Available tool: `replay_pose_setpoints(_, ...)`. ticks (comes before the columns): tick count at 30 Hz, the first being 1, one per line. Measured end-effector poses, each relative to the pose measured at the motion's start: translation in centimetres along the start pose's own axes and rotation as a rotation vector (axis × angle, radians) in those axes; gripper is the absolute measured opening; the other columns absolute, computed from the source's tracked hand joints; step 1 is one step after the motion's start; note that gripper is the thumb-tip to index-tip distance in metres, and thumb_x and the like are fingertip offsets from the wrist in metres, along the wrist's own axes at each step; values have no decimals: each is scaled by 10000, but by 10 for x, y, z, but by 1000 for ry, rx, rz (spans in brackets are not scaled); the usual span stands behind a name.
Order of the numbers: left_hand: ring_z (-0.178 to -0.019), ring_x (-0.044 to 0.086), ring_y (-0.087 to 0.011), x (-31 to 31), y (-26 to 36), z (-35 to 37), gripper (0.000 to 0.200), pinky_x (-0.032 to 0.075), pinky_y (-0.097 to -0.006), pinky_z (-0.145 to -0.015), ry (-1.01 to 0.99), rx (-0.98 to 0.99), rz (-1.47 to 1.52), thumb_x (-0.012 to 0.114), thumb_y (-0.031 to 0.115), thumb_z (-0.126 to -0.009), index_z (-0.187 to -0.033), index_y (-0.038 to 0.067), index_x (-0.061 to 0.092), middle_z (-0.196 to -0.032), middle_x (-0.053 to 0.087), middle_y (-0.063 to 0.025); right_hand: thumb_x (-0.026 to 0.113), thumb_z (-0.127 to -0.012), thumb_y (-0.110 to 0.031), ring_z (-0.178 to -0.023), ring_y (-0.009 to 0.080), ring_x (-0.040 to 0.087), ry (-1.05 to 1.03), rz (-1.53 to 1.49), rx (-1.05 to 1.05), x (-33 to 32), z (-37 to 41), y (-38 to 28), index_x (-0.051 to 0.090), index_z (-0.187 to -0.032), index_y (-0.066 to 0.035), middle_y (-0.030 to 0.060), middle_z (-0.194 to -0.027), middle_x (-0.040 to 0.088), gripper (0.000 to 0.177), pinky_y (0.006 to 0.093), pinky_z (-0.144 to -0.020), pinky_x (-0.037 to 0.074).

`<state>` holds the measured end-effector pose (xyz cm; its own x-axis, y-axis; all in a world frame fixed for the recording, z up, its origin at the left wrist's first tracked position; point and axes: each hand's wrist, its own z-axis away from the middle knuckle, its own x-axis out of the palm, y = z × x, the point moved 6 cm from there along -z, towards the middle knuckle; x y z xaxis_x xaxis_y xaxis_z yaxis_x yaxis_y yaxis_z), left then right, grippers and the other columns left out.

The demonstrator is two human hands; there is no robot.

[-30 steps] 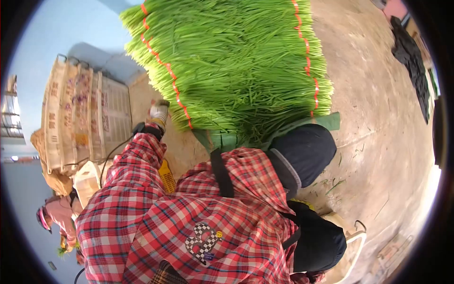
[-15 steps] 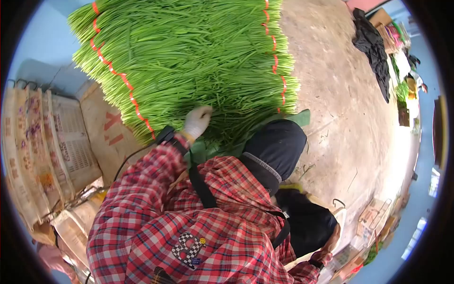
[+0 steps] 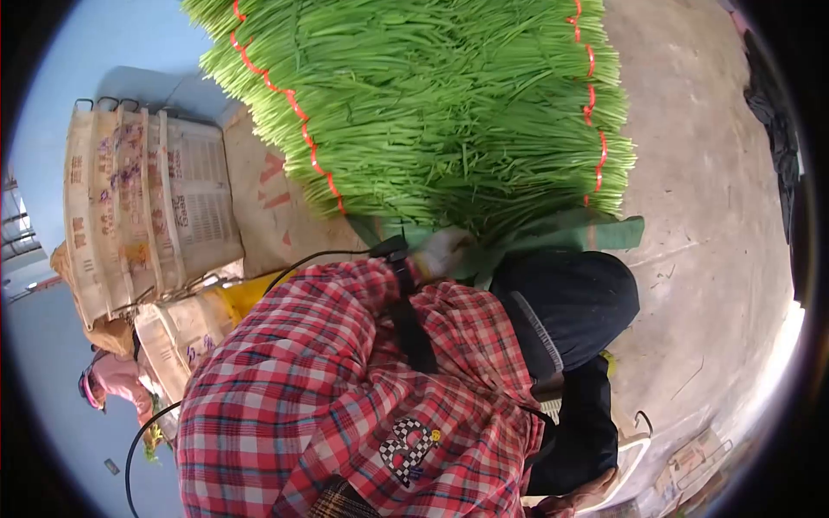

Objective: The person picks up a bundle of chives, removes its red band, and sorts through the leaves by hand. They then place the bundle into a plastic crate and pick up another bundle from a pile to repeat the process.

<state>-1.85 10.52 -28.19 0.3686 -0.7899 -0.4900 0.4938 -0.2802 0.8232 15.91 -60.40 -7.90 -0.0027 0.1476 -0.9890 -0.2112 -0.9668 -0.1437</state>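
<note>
A big pile of green chive-like stalks [image 3: 449, 104], bundled with orange bands [image 3: 298, 121], lies on a green sheet [image 3: 604, 233] on the floor. My left hand [image 3: 445, 250], in a pale glove with a black strap at the wrist, reaches out from a red plaid sleeve [image 3: 328, 302]. It rests at the pile's near edge, where the stalk ends meet the green sheet; its grip is hidden. My dark-trousered knee [image 3: 570, 302] is just right of it. My right hand [image 3: 583, 499] barely shows at the bottom edge beside a white crate [image 3: 635, 449].
Stacked printed baskets [image 3: 142, 207] and a cardboard sheet [image 3: 263, 207] stand left of the pile. Another person in pink [image 3: 112, 384] bends low at the far left. Bare concrete floor [image 3: 708, 216] lies to the right, with a dark cloth [image 3: 773, 104] on it.
My left hand went from the pile's left, orange-banded side onto the stalks, then down to the pile's near edge by the green sheet. The view swung around.
</note>
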Motion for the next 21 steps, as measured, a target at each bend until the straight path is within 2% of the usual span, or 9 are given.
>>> replay_pose_setpoints(2, -903, 652, -336, 16, -55, 49, 262, 518, -397, -788, -112, -189, -132, 564, 93, -779, -1020, 93, 666, -988, 679, -159, 434, -988, -396, -1121, 317, 558, 0, 13, 8, -1, 1, -12, 551, -1296, -27, 186, -1246, 596, 495, 359, -999, 396)
replay_pose_setpoints(5, -854, 658, -323, -2, -73, 63, 230, 522, -391, -770, -70, -336, -176, 566, 68, -771, -972, 85, 675, -931, 685, -158, 434, -988, -390, -1128, 322, 554, -20, 1, -6, -1, 1, -23, 550, -1294, -22, 189, -1246, 595, 493, 361, -1006, 390)
replay_pose_setpoints(8, -801, 658, -326, -25, -49, 23, 198, 526, -386, -762, 106, -113, -126, 573, 52, -761, -924, 85, 681, -865, 678, -153, 434, -989, -384, -1135, 326, 549, -50, -29, -29, -2, 1, -33, 549, -1293, -17, 191, -1245, 595, 491, 363, -1013, 383)
replay_pose_setpoints(10, -821, 649, -341, -36, 0, -28, 195, 525, -401, -773, 53, -7, -85, 593, 61, -761, -937, 85, 674, -854, 662, -155, 434, -989, -380, -1139, 329, 546, -73, -52, -48, -7, 6, -52, 549, -1292, -13, 193, -1245, 594, 489, 365, -1018, 379)
replay_pose_setpoints(12, -928, 621, -344, -38, 67, -86, 258, 508, -401, -820, 197, 326, -229, 640, 105, -791, -1047, 68, 634, -989, 645, -164, 434, -989, -376, -1144, 333, 543, -79, -95, -34, -15, 19, -83, 548, -1291, -10, 195, -1245, 594, 488, 366, -1022, 375)
replay_pose_setpoints(15, -1107, 549, -359, -15, 147, -174, 556, 448, -444, -948, 123, 349, -375, 716, 272, -758, -1243, 75, 527, -1211, 570, -181, 453, -978, -368, -1172, 344, 524, -49, -210, 93, -32, 41, -133, 549, -1273, 12, 212, -1238, 588, 491, 369, -1040, 353)
replay_pose_setpoints(16, -1107, 549, -359, -2, 164, -199, 556, 448, -444, -948, 110, 394, -374, 716, 272, -758, -1243, 75, 527, -1211, 570, -181, 457, -975, -364, -1175, 345, 520, -34, -219, 118, -30, 42, -135, 553, -1264, 15, 217, -1237, 586, 486, 369, -1039, 351)
replay_pose_setpoints(19, -1300, 405, -360, 46, 190, -264, 903, 302, -492, -1085, -9, 317, -686, 733, 459, -730, -1445, 90, 322, -1419, 429, -187, 454, -970, -342, -1170, 347, 525, -3, -251, 149, -30, 46, -128, 558, -1245, 26, 219, -1230, 586, 471, 375, -1034, 356)
replay_pose_setpoints(21, -1319, 384, -354, 73, 196, -292, 935, 286, -513, -1087, -23, 302, -825, 725, 498, -723, -1457, 98, 307, -1437, 410, -181, 455, -968, -334, -1166, 345, 528, 1, -287, 172, -29, 48, -125, 559, -1237, 31, 218, -1225, 588, 466, 377, -1032, 357)
